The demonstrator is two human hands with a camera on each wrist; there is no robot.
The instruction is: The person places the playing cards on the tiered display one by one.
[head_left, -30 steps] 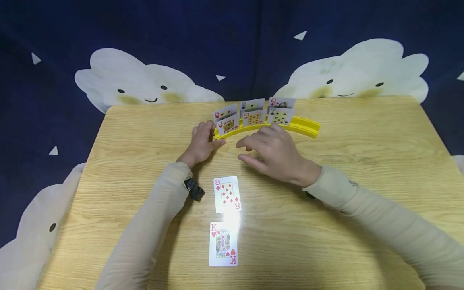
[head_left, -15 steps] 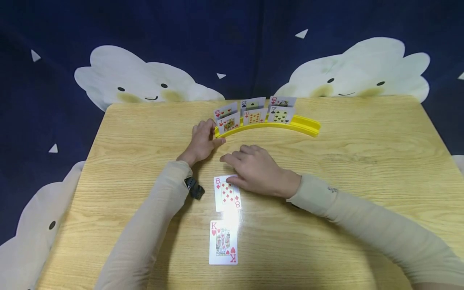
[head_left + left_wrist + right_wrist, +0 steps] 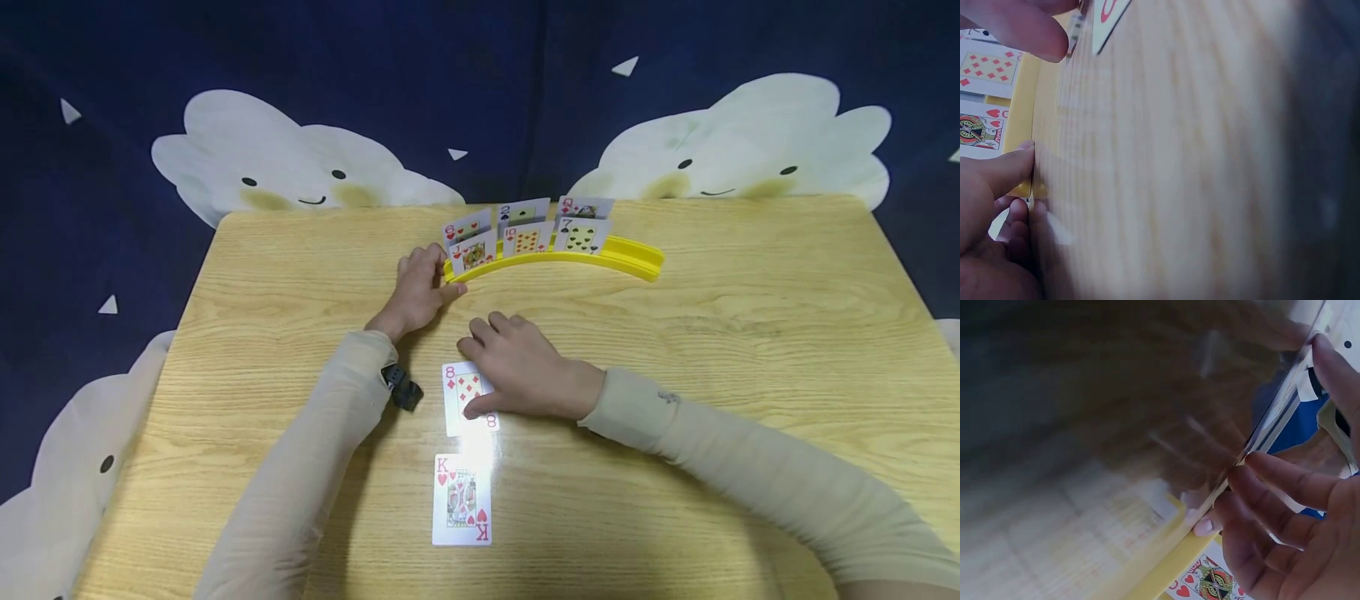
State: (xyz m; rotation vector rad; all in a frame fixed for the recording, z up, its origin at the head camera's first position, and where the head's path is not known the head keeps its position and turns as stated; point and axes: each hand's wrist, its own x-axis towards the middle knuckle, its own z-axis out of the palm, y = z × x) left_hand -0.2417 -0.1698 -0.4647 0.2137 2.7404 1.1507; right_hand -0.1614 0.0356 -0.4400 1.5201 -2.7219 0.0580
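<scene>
My left hand holds the left end of a curved yellow card holder, thumb in front and fingers behind, as the left wrist view also shows. Over the eight of diamonds, flat on the table, lies my right hand. Its thumb rests on the card's lower part, and its other fingers reach past the top edge. In the right wrist view the fingertips touch down at the surface. Below that card lies the king of hearts, face up.
Two rows of cards stand in the holder: the jack of hearts, ten of diamonds and seven of spades in front, others behind. The wooden table ends at a dark blue cloth with clouds.
My right hand has moved from the front of the card holder down and left onto the eight of diamonds. My left hand stays at the holder's end.
</scene>
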